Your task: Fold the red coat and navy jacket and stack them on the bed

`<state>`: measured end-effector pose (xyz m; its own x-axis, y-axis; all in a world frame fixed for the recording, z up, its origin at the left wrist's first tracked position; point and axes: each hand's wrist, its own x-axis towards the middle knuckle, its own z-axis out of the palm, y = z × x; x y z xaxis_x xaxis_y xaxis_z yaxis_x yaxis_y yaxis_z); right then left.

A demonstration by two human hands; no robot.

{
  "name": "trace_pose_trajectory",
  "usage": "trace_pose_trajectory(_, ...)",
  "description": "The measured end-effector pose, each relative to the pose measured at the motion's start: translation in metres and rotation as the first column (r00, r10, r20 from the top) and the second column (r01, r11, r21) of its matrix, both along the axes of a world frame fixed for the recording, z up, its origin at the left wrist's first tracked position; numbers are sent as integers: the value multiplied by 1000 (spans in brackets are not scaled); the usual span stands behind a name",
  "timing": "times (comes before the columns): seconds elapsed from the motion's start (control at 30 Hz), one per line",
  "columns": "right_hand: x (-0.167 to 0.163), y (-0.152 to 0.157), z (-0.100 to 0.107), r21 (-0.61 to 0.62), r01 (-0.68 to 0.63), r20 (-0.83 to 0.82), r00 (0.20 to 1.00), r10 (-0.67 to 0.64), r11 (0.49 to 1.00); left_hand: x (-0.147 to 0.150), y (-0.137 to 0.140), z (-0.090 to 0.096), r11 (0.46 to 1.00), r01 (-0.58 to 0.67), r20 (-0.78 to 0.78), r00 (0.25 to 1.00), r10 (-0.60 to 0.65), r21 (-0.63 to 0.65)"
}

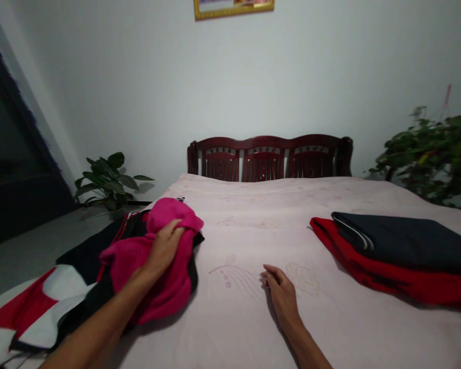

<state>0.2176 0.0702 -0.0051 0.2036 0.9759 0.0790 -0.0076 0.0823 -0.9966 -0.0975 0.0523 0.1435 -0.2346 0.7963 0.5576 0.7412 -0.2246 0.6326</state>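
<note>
A bright pink garment (172,287) lies bunched on top of a loose pile of clothes at the left of the bed. My left hand (165,248) grips a fold of it near the top, fingers curled into the cloth. Under and beside it are black clothes (86,243) with red trim and a red-and-white piece (26,307). Over the middle of the bed, my right hand (280,292) is held with its fingers loosely bent and a little apart, with nothing in it.
A pale pink patterned bedsheet (238,318) covers the bed. At the right, a folded dark navy garment (411,241) rests on a folded red one (384,279). A dark wooden headboard (263,159) stands against the wall. Potted plants (109,179) flank the bed.
</note>
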Motion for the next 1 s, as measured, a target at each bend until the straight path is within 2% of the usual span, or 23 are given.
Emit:
trace_pose_trajectory(0.03, 1, 0, 1, -11, 27, -81, 996, -28, 1000, 21, -3, -9, 990, 133, 4, 991, -132, -44)
trace_pose_trajectory(0.07, 2, -1, 1, -19, 50, -146, 988, -52, 999, 38, -7, -17, 923, 358, 49, 934, -354, -141)
trace_pose_trajectory(0.1, 3, -1, 3, -22, 65, -197, 978, -68, 998, 50, -11, -24, 854, 480, 92, 877, -471, -200)
trace_pose_trajectory(0.13, 3, -2, 4, -26, 71, -236, 969, -75, 997, 56, -15, -30, 791, 560, 124, 828, -547, -247)
trace_pose_trajectory(0.17, 4, -4, 5, -29, 71, -266, 961, -76, 997, 57, -18, -33, 765, 581, 138, 812, -567, -277)
trace_pose_trajectory(0.2, 4, -5, 5, -32, 66, -282, 957, -73, 997, 53, -20, -36, 788, 542, 121, 838, -532, -291)
trace_pose_trajectory(0.23, 5, -6, 5, -34, 59, -281, 958, -66, 998, 44, -21, -39, 833, 469, 82, 881, -467, -294)
trace_pose_trajectory(0.3, 5, -8, 2, -28, 35, -223, 974, -41, 999, 16, -22, -47, 918, 281, -18, 955, -298, -280)
trace_pose_trajectory(0.37, 5, -6, -2, -14, 11, -131, 991, -13, 1000, -17, -25, -63, 958, 103, -113, 984, -137, -268)
trace_pose_trajectory(0.43, 2, -1, -3, -24, -13, -59, 998, 12, 1000, -48, -31, -82, 957, -58, -152, 988, 15, -284)
trace_pose_trajectory(0.5, -4, 8, 2, -76, -54, 3, 999, 55, 996, -69, -38, -101, 924, -190, -99, 981, 166, -333)
trace_pose_trajectory(0.57, -17, 21, 12, -126, -110, 75, 990, 120, 986, -76, -45, -112, 885, -224, 76, 958, 277, -408)
trace_pose_trajectory(0.6, -26, 29, 18, -137, -139, 104, 983, 153, 981, -75, -47, -113, 877, -186, 211, 929, 304, -443)
trace_pose_trajectory(0.63, -36, 36, 24, -136, -164, 148, 972, 183, 977, -71, -48, -112, 876, -112, 369, 877, 309, -468)
trace_pose_trajectory(0.7, -55, 51, 34, -128, -197, 262, 939, 225, 972, -57, -45, -106, 893, 74, 680, 677, 282, -445)
trace_pose_trajectory(0.77, -71, 62, 40, -130, -214, 375, 893, 248, 968, -40, -35, -95, 908, 183, 846, 466, 257, -377)
trace_pose_trajectory(0.8, -77, 66, 42, -133, -216, 408, 878, 252, 967, -32, -28, -88, 915, 200, 881, 402, 250, -351)
trace_pose_trajectory(0.83, -80, 69, 44, -135, -213, 416, 874, 251, 968, -24, -19, -81, 923, 200, 898, 369, 241, -330)
trace_pose_trajectory(0.9, -79, 71, 45, -123, -202, 371, 899, 234, 972, -7, -2, -64, 941, 204, 917, 352, 186, -269)
trace_pose_trajectory(1.0, -61, 68, 42, -88, -149, 256, 952, 167, 985, 27, 10, -36, 958, 258, 946, 323, 39, -128)
